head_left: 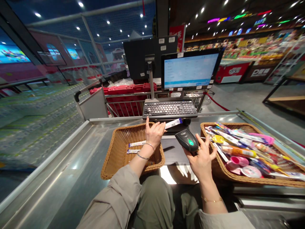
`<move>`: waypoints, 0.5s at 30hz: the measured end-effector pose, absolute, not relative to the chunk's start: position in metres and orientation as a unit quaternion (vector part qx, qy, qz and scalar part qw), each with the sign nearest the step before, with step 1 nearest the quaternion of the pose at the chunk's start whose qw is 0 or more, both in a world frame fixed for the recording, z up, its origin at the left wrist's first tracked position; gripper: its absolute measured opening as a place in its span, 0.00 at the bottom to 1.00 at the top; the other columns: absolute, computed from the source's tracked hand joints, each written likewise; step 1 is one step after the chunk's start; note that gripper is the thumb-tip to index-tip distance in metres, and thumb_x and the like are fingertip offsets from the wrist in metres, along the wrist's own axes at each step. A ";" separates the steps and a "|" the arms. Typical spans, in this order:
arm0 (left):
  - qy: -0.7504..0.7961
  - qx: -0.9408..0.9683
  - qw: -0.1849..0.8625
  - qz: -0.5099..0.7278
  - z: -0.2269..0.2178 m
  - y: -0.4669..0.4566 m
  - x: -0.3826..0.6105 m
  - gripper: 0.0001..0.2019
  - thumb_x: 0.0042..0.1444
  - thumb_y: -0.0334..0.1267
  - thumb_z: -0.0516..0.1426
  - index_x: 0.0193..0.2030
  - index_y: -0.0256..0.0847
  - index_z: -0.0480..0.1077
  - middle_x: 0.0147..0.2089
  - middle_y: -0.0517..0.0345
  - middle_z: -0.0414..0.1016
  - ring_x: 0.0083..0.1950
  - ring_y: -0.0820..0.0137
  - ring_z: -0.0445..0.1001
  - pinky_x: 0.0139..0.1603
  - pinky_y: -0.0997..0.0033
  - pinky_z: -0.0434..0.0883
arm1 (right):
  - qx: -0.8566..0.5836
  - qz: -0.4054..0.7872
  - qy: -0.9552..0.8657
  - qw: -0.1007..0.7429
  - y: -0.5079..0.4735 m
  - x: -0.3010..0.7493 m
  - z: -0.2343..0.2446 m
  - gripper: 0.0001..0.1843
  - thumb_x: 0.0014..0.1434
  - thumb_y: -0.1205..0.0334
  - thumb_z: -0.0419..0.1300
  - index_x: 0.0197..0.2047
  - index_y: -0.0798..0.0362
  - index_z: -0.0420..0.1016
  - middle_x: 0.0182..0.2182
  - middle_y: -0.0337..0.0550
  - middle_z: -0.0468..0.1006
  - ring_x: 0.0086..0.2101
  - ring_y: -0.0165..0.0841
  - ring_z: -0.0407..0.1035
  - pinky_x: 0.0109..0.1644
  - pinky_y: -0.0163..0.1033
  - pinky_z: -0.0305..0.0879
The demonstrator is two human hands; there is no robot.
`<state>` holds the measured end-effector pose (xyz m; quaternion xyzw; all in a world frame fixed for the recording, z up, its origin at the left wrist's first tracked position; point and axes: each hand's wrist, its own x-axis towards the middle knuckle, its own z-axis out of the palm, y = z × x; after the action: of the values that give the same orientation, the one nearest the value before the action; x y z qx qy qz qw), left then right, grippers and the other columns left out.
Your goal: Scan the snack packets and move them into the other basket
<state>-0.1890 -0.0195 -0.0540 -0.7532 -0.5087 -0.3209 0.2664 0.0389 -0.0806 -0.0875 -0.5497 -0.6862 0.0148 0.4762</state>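
My left hand (155, 133) pinches a slim white packet with a blue end (173, 124) and holds it over the right rim of the left wicker basket (111, 149). Two similar slim packets (133, 151) lie in that basket, partly behind my wrist. In my right hand (202, 159) is a black barcode scanner (187, 140) with a green light on top. Some of that hand's fingers stick out, and the scanner's handle is mostly hidden. The scanner's head points toward the packet, a short way apart from it.
On my right, a wicker basket (238, 179) holds many small mixed goods, including an orange tube (238, 151). A keyboard (170, 108) and a lit monitor (189, 71) stand ahead. The metal counter (71, 165) stretches left. Behind are a shopping cart (124, 103) and stacked bottles (43, 124).
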 end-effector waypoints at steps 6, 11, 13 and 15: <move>-0.508 -0.753 0.261 -0.327 -0.053 -0.020 -0.188 0.15 0.66 0.42 0.57 0.57 0.45 0.74 0.49 0.53 0.84 0.52 0.58 0.81 0.74 0.27 0.33 | -0.551 0.020 -0.683 0.479 -0.081 0.040 -0.086 0.13 0.61 0.52 0.57 0.38 0.53 0.76 0.63 0.55 0.69 0.71 0.55 0.44 0.65 0.79 0.32; -0.508 -0.752 0.260 -0.329 -0.051 -0.021 -0.187 0.15 0.66 0.42 0.58 0.57 0.45 0.74 0.48 0.52 0.84 0.52 0.57 0.81 0.74 0.28 0.32 | -0.555 0.017 -0.683 0.475 -0.082 0.041 -0.085 0.15 0.61 0.50 0.58 0.38 0.53 0.76 0.64 0.55 0.68 0.71 0.56 0.43 0.65 0.79 0.32; -0.510 -0.753 0.253 -0.330 -0.049 -0.022 -0.186 0.15 0.65 0.41 0.58 0.57 0.46 0.74 0.48 0.52 0.84 0.52 0.57 0.81 0.74 0.28 0.33 | -0.556 0.012 -0.682 0.474 -0.082 0.041 -0.085 0.14 0.61 0.50 0.57 0.37 0.53 0.75 0.64 0.54 0.68 0.71 0.57 0.43 0.65 0.79 0.33; -0.511 -0.752 0.249 -0.333 -0.048 -0.022 -0.185 0.15 0.65 0.42 0.58 0.57 0.47 0.75 0.48 0.53 0.84 0.51 0.57 0.81 0.74 0.28 0.33 | -0.558 0.004 -0.679 0.477 -0.082 0.042 -0.086 0.13 0.62 0.52 0.57 0.37 0.53 0.75 0.64 0.54 0.68 0.71 0.57 0.44 0.64 0.80 0.34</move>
<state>-0.1846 -0.0218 -0.0479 -0.7525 -0.5106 -0.3331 0.2491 0.0422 -0.0816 -0.0857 -0.5582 -0.6792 0.0045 0.4766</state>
